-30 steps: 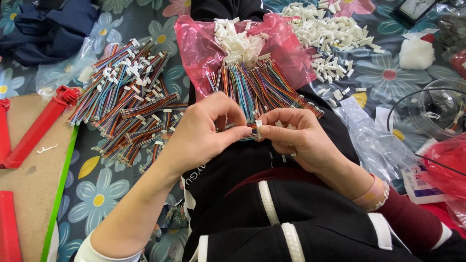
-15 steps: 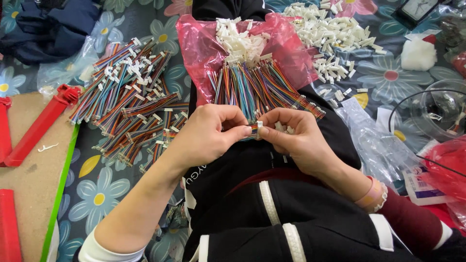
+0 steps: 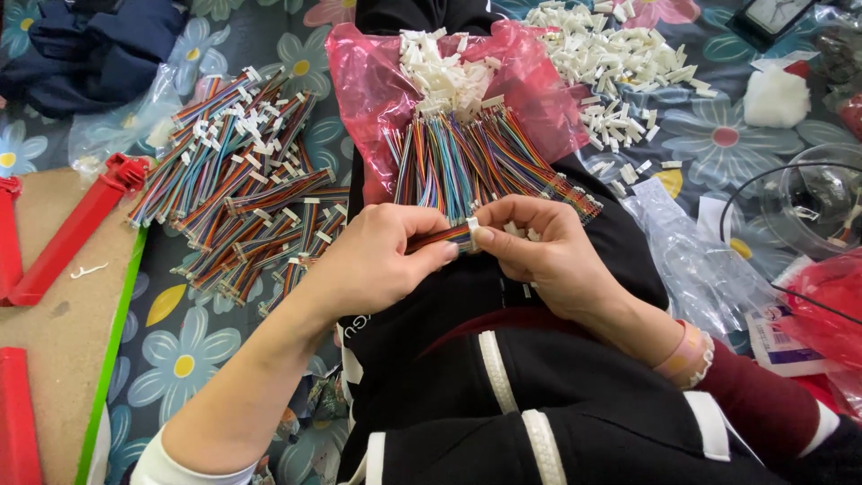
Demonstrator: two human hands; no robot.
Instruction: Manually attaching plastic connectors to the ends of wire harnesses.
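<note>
Cloth: I see a flowered cloth (image 3: 709,135) under everything.
Pink bag: a pink bag (image 3: 377,90) lies on my lap, with loose wires (image 3: 467,162) and white plugs (image 3: 444,76) on it.
Done pile: wires with plugs (image 3: 238,180) lie to my left.
Left hand: my left hand (image 3: 377,260) pinches 1 wire bundle (image 3: 440,238).
Right hand: my right hand (image 3: 539,256) pinches a small white plug (image 3: 472,224) at the bundle's tip, over my lap.

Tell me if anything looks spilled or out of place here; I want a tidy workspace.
Some small white plastic connectors lie scattered loose on the flowered cloth, right of the pink plastic bag, rather than in one heap. The multicoloured ribbon wires on the bag look orderly.
</note>
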